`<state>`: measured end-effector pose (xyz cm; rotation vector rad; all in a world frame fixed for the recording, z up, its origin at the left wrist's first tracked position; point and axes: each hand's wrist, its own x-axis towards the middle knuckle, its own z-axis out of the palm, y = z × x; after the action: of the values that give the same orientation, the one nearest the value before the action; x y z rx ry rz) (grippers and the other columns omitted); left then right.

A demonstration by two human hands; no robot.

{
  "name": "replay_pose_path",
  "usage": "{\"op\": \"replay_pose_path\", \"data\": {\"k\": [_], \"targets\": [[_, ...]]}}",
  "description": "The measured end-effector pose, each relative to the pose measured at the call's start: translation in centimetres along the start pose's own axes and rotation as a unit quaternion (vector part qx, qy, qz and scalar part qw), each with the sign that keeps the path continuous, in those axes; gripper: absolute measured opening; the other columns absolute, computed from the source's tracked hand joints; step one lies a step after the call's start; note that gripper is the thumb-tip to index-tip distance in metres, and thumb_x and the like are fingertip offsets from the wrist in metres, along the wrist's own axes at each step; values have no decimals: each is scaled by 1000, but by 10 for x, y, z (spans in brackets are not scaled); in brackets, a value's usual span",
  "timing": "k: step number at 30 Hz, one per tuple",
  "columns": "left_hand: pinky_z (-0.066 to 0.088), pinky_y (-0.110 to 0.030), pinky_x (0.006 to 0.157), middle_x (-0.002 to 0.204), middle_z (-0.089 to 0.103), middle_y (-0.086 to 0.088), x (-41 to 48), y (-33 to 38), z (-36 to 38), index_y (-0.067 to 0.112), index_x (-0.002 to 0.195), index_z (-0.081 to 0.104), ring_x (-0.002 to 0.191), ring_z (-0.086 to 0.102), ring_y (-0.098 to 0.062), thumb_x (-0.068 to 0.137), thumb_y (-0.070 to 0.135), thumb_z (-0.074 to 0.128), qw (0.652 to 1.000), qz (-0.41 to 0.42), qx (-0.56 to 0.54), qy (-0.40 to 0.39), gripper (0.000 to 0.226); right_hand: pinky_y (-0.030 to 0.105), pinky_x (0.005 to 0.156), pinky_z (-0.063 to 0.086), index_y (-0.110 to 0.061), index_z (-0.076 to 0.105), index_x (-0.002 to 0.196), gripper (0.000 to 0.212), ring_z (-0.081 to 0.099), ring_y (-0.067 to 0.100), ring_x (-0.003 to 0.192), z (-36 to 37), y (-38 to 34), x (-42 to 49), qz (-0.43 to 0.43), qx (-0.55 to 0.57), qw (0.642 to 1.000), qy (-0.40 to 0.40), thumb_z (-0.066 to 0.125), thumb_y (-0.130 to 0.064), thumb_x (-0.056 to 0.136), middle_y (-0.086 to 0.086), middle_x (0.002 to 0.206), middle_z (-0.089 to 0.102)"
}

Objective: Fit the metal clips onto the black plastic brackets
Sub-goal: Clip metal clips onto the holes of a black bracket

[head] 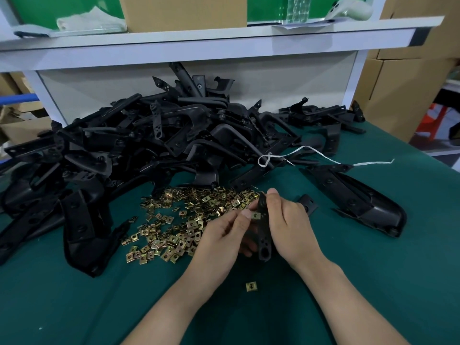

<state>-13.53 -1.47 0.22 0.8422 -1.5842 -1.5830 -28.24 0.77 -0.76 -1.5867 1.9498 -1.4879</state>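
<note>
My right hand (pixel 288 226) grips a narrow black plastic bracket (pixel 263 239) held upright over the green table. My left hand (pixel 224 235) pinches a brass-coloured metal clip (pixel 256 215) against the bracket's left edge. A spread of several loose metal clips (pixel 179 220) lies on the cloth just left of my hands. One single clip (pixel 251 286) lies apart, near my wrists. A big heap of black brackets (pixel 154 145) fills the table behind.
The green table cloth (pixel 373 282) shows at the right and front. A large black bracket (pixel 353 197) lies at the right, a white string (pixel 323 156) across the heap. A white shelf (pixel 199 46) with a cardboard box (pixel 181 11) stands behind. Cardboard cartons (pixel 408 83) stand at the far right.
</note>
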Motion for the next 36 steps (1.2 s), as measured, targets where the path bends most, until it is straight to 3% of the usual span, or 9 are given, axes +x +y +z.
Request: {"op": "replay_pose_path", "data": {"k": [7, 12, 20, 23, 27, 31, 36], "targets": [[52, -25, 59, 78, 66, -9, 0, 0, -1, -1, 105, 67, 67, 61, -17, 100, 31, 50, 1000, -1, -1, -7, 37, 50, 60, 45, -14, 50, 60, 63, 52, 23, 50, 0, 0, 0, 5, 6, 1000, -1, 23, -55, 98, 7, 52, 55], [52, -23, 60, 76, 65, -5, 0, 0, -1, 1, 102, 67, 67, 61, -15, 94, 39, 52, 1000, -1, -5, -13, 41, 42, 54, 41, -40, 48, 57, 49, 47, 16, 47, 0, -2, 0, -13, -10, 1000, 10, 25, -50, 99, -7, 50, 53], [53, -23, 60, 81, 65, -9, 0, 0, -2, -3, 106, 65, 68, 61, -15, 93, 38, 52, 1000, -5, -10, -18, 45, 35, 50, 34, -29, 32, 54, 49, 45, 17, 44, 1, 1, 0, -40, -21, 999, 20, 24, -48, 99, -5, 48, 50], [53, -23, 61, 83, 66, -9, 1, 0, -2, -1, 106, 66, 68, 62, -14, 92, 39, 53, 1000, -5, -6, -22, 44, 41, 50, 37, -31, 32, 57, 45, 45, 18, 44, 1, 0, -1, -47, -27, 998, 18, 23, -47, 98, -3, 48, 49], [52, -23, 62, 82, 66, -9, 1, -1, -3, -1, 105, 66, 69, 62, -14, 92, 40, 53, 1000, -4, -8, -25, 45, 43, 55, 40, -27, 40, 59, 50, 49, 20, 48, -1, -3, -1, -53, -45, 998, 12, 18, -49, 98, 0, 47, 49], [53, -22, 62, 82, 67, -9, 1, -3, -4, 0, 106, 66, 68, 62, -13, 92, 40, 53, 1000, -1, -8, -27, 44, 44, 66, 45, -11, 65, 75, 71, 59, 23, 59, -2, -1, 0, -42, -67, 997, -10, 12, -54, 96, 5, 58, 62], [53, -23, 63, 83, 68, -9, 2, -4, -6, 4, 103, 68, 69, 63, -13, 95, 40, 54, 999, -3, -1, -32, 39, 42, 67, 47, -10, 66, 75, 76, 60, 21, 62, -2, -2, 0, -21, -58, 998, -8, 11, -59, 93, 5, 61, 65]]}}
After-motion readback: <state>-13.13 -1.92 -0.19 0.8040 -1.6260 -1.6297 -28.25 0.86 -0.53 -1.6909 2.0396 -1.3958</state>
